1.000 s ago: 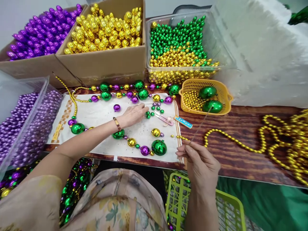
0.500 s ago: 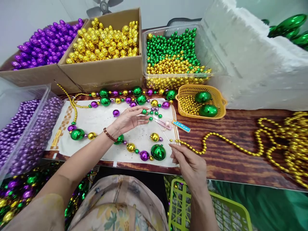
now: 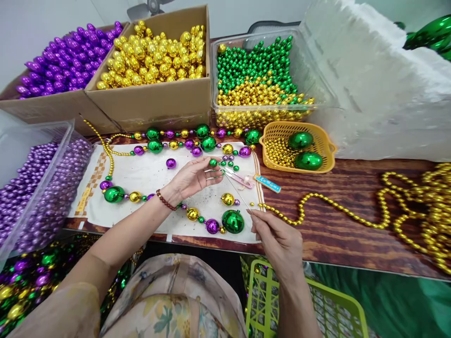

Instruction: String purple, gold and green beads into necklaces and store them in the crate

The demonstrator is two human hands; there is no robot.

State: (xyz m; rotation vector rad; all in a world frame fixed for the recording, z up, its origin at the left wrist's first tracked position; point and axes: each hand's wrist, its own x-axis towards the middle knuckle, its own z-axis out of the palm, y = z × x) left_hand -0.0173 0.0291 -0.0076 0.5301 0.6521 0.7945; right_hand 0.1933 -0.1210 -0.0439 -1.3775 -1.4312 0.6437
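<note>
My left hand (image 3: 197,176) is raised over the white cloth (image 3: 130,173), a small green bead (image 3: 213,162) pinched at its fingertips. Between the thumb and fingers of my right hand (image 3: 278,234) is a long thin needle (image 3: 240,191), pointing up and left toward the left fingertips. Whether a bead is on its tip is too small to tell. Beside the left fingertips lie several loose green beads (image 3: 236,168) and pink-handled thread snips (image 3: 243,180). Nearer me runs a strand with a big green ball (image 3: 233,221), a purple ball (image 3: 212,226) and a gold ball (image 3: 192,214).
Behind stand boxes of purple (image 3: 70,58) and gold balls (image 3: 155,58), a clear bin (image 3: 275,109) and an orange basket (image 3: 298,168). Purple beads (image 3: 31,183) fill a left bin. A gold bead chain (image 3: 338,206) crosses the right table. A green crate (image 3: 338,293) stands below.
The view has shifted slightly. My left hand has turned a little, its fingers still on the green bead, and the right hand keeps the needle nearly where it was.
</note>
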